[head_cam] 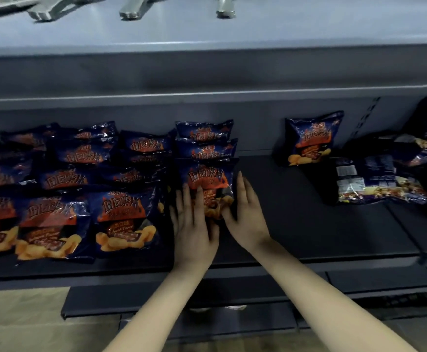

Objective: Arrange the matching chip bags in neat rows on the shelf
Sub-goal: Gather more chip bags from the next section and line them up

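Observation:
Dark blue chip bags with orange print lie in overlapping rows on the dark shelf point(296, 224). The front bag point(207, 179) of the rightmost row sits between my hands. My left hand point(194, 224) lies flat on its lower left part, fingers stretched out. My right hand point(248, 214) presses against its right edge, thumb on the bag's lower corner. Behind it two more bags point(204, 133) are stacked toward the back. To the left are further rows, with a large bag point(123, 219) at the front. One bag point(311, 138) stands alone, leaning on the back wall.
At the right lies a heap of other bags, one point(375, 181) turned label side up. An upper shelf point(207, 69) hangs over the rows. Lower shelves point(182, 301) jut out under my forearms. Metal brackets point(136, 8) stick out at the top.

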`<state>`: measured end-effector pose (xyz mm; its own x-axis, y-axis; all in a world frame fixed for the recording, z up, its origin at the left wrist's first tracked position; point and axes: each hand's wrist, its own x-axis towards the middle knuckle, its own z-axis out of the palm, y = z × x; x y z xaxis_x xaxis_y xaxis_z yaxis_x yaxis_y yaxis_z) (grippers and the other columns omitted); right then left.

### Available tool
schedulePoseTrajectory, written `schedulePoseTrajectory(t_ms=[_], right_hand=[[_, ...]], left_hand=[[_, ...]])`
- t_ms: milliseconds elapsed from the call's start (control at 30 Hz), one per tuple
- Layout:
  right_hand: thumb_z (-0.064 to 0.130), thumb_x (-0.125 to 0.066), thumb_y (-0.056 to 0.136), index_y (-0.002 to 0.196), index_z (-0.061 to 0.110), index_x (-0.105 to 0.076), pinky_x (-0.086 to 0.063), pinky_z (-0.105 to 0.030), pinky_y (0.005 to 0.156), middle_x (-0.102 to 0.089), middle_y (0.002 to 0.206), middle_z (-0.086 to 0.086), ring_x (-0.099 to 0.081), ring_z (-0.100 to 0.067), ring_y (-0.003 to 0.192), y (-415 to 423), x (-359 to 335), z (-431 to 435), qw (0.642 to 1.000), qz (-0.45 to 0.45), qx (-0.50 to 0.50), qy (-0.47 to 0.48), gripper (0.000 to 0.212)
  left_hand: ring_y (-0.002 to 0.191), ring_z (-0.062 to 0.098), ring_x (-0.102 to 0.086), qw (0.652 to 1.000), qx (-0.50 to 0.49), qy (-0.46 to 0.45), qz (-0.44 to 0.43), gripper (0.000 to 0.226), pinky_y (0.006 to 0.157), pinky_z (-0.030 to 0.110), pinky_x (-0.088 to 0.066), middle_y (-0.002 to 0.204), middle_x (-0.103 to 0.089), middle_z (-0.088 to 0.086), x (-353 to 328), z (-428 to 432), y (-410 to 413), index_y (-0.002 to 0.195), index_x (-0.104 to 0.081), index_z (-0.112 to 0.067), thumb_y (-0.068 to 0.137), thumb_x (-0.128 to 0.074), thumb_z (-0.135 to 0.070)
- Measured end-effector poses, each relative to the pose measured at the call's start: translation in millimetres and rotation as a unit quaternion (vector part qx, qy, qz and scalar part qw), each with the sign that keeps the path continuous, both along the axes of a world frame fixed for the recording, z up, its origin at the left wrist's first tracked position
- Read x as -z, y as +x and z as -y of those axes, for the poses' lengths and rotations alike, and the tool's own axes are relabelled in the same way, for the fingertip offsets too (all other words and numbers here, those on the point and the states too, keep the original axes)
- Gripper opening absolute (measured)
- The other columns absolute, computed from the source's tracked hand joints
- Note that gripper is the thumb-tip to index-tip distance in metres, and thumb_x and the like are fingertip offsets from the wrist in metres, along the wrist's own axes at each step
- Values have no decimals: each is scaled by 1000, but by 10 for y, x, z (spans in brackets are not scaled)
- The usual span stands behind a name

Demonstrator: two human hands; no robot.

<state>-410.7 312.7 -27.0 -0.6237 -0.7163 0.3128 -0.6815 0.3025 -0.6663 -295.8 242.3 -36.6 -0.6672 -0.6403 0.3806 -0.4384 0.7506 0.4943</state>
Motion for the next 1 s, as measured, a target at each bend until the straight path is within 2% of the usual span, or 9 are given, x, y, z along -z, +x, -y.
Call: schedulePoseTrajectory(t_ms=[167, 400, 600, 733, 833, 900, 1000], right_hand=[[31, -48, 95, 150, 19, -10, -22, -46, 116, -16, 156, -10, -13, -25, 143, -347, -129, -343, 998, -17, 42, -33, 69], [29, -49, 94, 150, 24, -14, -24, -49, 114, -12, 157, -8, -11, -26, 145, -1002, -254, -1003, 988, -8, 145, -44, 66], [22, -53, 92, 149, 21, -18, -17, -49, 116, -10, 157, -9, -4, -26, 145, -1384, -282, -1647, 978, -25, 203, -24, 67], [24, -58, 88, 150, 23, -16, -15, -50, 116, -2, 158, -8, 2, -28, 146, -1675, -268, -2030, 971, -36, 232, 32, 75], [24, -62, 84, 150, 26, -16, -19, -51, 115, 1, 158, -5, 2, -29, 145, -1820, -237, -2206, 972, -28, 229, 45, 80], [24, -62, 84, 150, 28, -15, -19, -50, 116, 2, 158, -4, 2, -28, 145, -1863, -196, -2267, 974, -15, 222, 53, 81], [21, -61, 85, 150, 29, -13, -22, -44, 115, -2, 158, -6, -1, -26, 146, -1870, -123, -2312, 979, 23, 197, 56, 81]], left_hand=[[144, 24, 1, 993, 79, -73, -46, 96, 114, 50, -9, 156, 0, 5, -89, -183, -152, 149, -2, -24, 77, -63, -8], [145, 23, -4, 983, 155, -51, -83, 71, 117, 43, -9, 156, -6, 7, -333, -714, -854, 148, -10, -21, 85, -42, -16], [144, 23, -9, 971, 213, -51, -92, 74, 115, 42, -12, 156, -12, 7, -328, -1131, -1469, 146, -19, -20, 84, -57, -11], [141, 36, -14, 968, 242, -65, -28, 80, 110, 52, -28, 155, -14, 10, -272, -1350, -1920, 145, -22, -21, 79, -67, -24], [138, 45, -15, 965, 248, -66, 49, 91, 107, 58, -30, 156, -8, 11, -232, -1456, -2240, 147, -18, -24, 74, -72, -34], [138, 46, -12, 963, 252, -59, 80, 94, 107, 59, -28, 157, -2, 11, -202, -1506, -2401, 148, -16, -27, 74, -73, -38], [141, 42, -3, 963, 254, 2, 92, 94, 107, 56, -30, 157, 4, 11, -137, -1583, -2539, 148, -10, -34, 76, -71, -42]])
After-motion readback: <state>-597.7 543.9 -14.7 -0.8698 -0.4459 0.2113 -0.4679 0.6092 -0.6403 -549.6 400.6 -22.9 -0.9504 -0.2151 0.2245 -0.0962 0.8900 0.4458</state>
